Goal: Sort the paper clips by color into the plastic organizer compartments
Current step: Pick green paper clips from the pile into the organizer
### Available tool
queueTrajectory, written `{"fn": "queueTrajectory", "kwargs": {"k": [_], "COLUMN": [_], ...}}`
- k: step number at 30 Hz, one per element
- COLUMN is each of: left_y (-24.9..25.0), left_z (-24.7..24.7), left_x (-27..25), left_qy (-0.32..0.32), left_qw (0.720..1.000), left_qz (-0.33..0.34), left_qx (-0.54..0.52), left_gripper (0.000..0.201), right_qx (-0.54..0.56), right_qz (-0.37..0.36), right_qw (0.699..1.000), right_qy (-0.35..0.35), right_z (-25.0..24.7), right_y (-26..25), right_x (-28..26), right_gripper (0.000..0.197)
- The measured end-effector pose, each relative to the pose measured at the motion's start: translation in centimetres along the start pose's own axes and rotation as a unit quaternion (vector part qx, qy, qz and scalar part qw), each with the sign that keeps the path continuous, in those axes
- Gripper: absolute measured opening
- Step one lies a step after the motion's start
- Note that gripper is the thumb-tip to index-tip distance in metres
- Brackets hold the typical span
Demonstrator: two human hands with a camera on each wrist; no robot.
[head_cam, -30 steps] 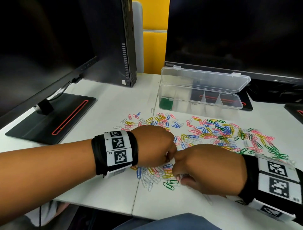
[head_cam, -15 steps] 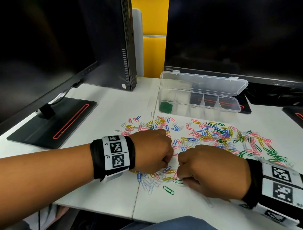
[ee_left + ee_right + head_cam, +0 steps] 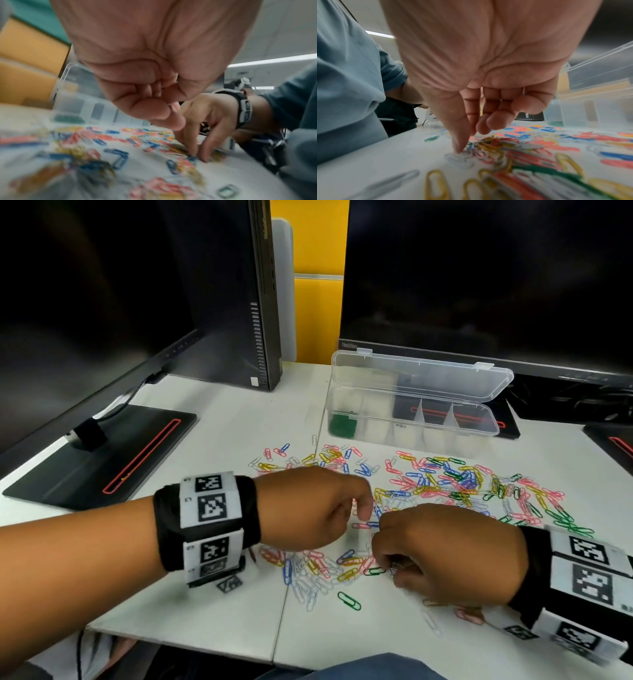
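Coloured paper clips lie scattered across the white table, most in a broad band through its middle toward the right edge, with a smaller heap nearer the front edge between our two wrists. One green clip lies alone just in front of that heap. Our clear plastic organizer stands behind the band, toward the back edge, its lid tipped open; the leftmost compartment holds green clips, and the other compartments look see-through from here.

Our left hand hangs above the heap with its fingers curled into the palm; in the left wrist view the thumb lies against the bent fingers, and we cannot tell whether anything is pinched inside. Our right hand is down at the right side of the heap, fingers bent toward the table. In the right wrist view its thumb tip touches the table among white and yellow clips while the other fingertips hover just above them; whether a clip is actually gripped, we cannot tell through the blur.

Black monitor stands sit at the back left and back right corners, and a dark computer tower stands behind.
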State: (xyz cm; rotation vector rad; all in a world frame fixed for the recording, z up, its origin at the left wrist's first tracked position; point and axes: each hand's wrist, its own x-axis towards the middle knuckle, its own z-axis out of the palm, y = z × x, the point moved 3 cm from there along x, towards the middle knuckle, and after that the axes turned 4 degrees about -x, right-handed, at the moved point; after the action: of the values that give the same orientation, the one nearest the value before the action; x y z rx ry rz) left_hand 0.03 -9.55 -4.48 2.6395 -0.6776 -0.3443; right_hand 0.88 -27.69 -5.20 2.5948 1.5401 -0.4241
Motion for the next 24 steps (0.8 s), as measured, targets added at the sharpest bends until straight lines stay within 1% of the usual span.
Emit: {"fn": "queueTrajectory", "kwargs": {"k": [2,4,6,9,10,12,14,15,16,17,18,19,20,21,22,23,24], "left_y": [0.9,2.1,2.9,3.3,3.3,2.8,2.8,2.8,2.4,1.7,0.8,-0.3,-1.6,-2.8,-3.8,-4.8,-5.6], "left_z": [0.7,2.1,3.3,4.5,4.8,5.3,5.4,5.0,4.6,3.9,3.1,2.3,1.7,1.2,0.5,-0.2,-0.9], "left_x": [-0.8,-1.8,-2.7,-3.4,-3.5,-3.6,-3.5,-3.3,-2.9,-2.2,-1.5,-0.9,-0.3,0.2,0.6,1.0,1.4], "left_qy": [-0.067,-0.117,-0.12,-0.087,-0.081,-0.07,-0.066,-0.07,-0.077,-0.088,-0.099,-0.098,-0.087,-0.069,-0.049,-0.029,-0.013], "left_qw": [0.997,0.992,0.987,0.972,0.964,0.96,0.961,0.967,0.977,0.989,0.994,0.981,0.945,0.891,0.838,0.798,0.768], "left_qz": [0.006,0.042,0.069,0.114,0.137,0.159,0.167,0.164,0.145,0.101,0.038,-0.035,-0.104,-0.153,-0.177,-0.187,-0.189], "left_qx": [-0.046,-0.008,0.077,0.187,0.212,0.222,0.208,0.183,0.133,0.057,-0.04,-0.162,-0.298,-0.421,-0.513,-0.572,-0.612], "left_gripper": [0.029,0.026,0.026,0.016,0.015,0.015,0.014,0.014,0.012,0.01,0.007,0.005,0.005,0.006,0.007,0.008,0.006], "right_qx": [0.004,-0.004,-0.021,-0.029,-0.024,-0.026,-0.035,-0.042,-0.045,-0.051,-0.046,-0.048,-0.049,-0.047,-0.035,-0.024,-0.018], "right_qz": [0.0,-0.011,-0.022,-0.036,-0.041,-0.025,-0.008,-0.005,-0.011,-0.022,-0.035,-0.034,-0.032,-0.02,-0.01,-0.003,-0.006], "right_qw": [1.0,1.0,1.0,0.999,0.999,0.999,0.999,0.999,0.999,0.998,0.998,0.998,0.998,0.999,0.999,1.0,1.0], "right_qy": [-0.004,0.002,-0.002,-0.007,-0.007,-0.016,-0.03,-0.03,-0.024,-0.022,-0.017,-0.016,-0.006,-0.012,-0.01,-0.013,-0.011], "right_z": [0.0,0.2,0.4,0.8,0.8,0.9,1.0,1.0,1.1,1.2,1.3,1.5,1.4,1.2,1.0,1.0,0.8], "right_y": [-0.2,-0.5,-0.8,-0.9,-0.9,-0.7,-0.6,-0.6,-0.7,-0.7,-0.9,-0.9,-0.9,-1.0,-0.7,-0.6,-0.8], "right_x": [0.1,0.3,0.5,0.5,0.5,0.8,1.1,1.2,1.2,1.1,1.1,1.2,1.3,1.2,1.3,1.4,1.5], "right_gripper": [0.011,0.018,0.02,0.017,0.016,0.016,0.019,0.02,0.026,0.038,0.051,0.055,0.049,0.038,0.027,0.02,0.016]}}
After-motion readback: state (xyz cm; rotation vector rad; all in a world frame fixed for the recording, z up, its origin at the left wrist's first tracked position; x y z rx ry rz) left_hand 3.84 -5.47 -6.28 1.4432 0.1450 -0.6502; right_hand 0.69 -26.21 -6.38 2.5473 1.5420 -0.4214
